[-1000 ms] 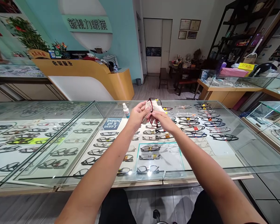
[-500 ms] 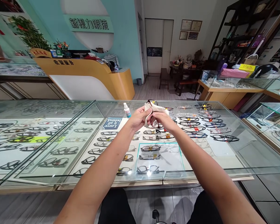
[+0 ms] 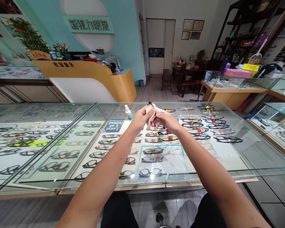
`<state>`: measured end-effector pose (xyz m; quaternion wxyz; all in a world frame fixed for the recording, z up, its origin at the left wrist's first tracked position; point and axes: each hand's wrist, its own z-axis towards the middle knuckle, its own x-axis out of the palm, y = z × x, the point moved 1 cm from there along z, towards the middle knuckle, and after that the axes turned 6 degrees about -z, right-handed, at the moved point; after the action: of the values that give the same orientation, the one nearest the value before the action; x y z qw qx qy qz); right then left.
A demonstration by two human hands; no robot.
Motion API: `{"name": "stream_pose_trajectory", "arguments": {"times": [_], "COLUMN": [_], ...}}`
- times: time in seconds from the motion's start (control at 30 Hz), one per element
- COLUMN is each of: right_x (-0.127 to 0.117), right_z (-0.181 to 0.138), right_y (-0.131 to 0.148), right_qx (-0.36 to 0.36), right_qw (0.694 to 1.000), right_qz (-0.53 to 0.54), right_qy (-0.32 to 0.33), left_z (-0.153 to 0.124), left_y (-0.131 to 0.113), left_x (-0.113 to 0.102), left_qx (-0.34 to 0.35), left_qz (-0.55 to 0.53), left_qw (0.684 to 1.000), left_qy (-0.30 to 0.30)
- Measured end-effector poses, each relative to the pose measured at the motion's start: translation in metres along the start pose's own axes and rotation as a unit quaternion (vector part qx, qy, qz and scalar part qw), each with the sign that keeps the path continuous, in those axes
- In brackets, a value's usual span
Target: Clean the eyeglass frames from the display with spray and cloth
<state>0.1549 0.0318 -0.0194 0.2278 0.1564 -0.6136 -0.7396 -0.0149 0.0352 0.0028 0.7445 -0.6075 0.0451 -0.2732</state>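
Observation:
Both my hands meet above the far part of the glass display counter (image 3: 227,158). My left hand (image 3: 140,118) is closed, pinching a pale cleaning cloth (image 3: 149,111) around a pair of dark red-framed glasses (image 3: 156,122). My right hand (image 3: 166,122) is closed on the glasses frame, its fingers partly under the cloth. The cloth covers most of one lens. A small white spray bottle (image 3: 127,112) with a blue label stands on the glass just left of my left hand.
Several rows of glasses lie inside the case under the glass, with a teal-edged tray (image 3: 162,160) near me. A yellow reception desk (image 3: 90,79) stands behind, and another glass counter (image 3: 239,85) at the right. A dark sign (image 3: 114,125) lies in the case.
The cloth has shifted over the frame, so less of the red rim shows than one second ago. My hands have dropped slightly and stay together.

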Motion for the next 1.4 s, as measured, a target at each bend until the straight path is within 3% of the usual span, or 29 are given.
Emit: {"name": "stream_pose_trajectory", "arguments": {"times": [0.2,0.47,0.73,0.9,1.2,1.4], "right_x": [-0.004,-0.007,-0.007,-0.006,-0.02,-0.02], "right_z": [-0.002,-0.006,-0.007,-0.008,-0.008,-0.011], "right_y": [0.007,0.012,0.014,0.018,0.019,0.024], "right_qx": [-0.016,-0.032,-0.018,-0.017,-0.009,-0.008], "right_qw": [0.999,0.996,0.995,0.996,0.994,0.993], "right_qz": [-0.032,-0.085,-0.091,-0.088,-0.11,-0.114], "right_qy": [0.015,-0.002,0.022,0.029,-0.005,-0.025], "left_z": [0.0,0.004,0.001,0.002,0.012,0.008], "left_y": [-0.002,0.001,0.002,0.005,0.012,0.008], "left_x": [-0.003,-0.005,-0.004,-0.006,-0.018,-0.015], "left_qx": [-0.001,0.041,0.047,0.078,0.048,0.025], "left_qz": [0.017,0.04,0.062,0.087,0.055,0.013], "left_qw": [1.0,0.995,0.993,0.985,0.997,0.999], "left_qy": [0.023,-0.087,-0.087,-0.127,-0.038,-0.019]}}
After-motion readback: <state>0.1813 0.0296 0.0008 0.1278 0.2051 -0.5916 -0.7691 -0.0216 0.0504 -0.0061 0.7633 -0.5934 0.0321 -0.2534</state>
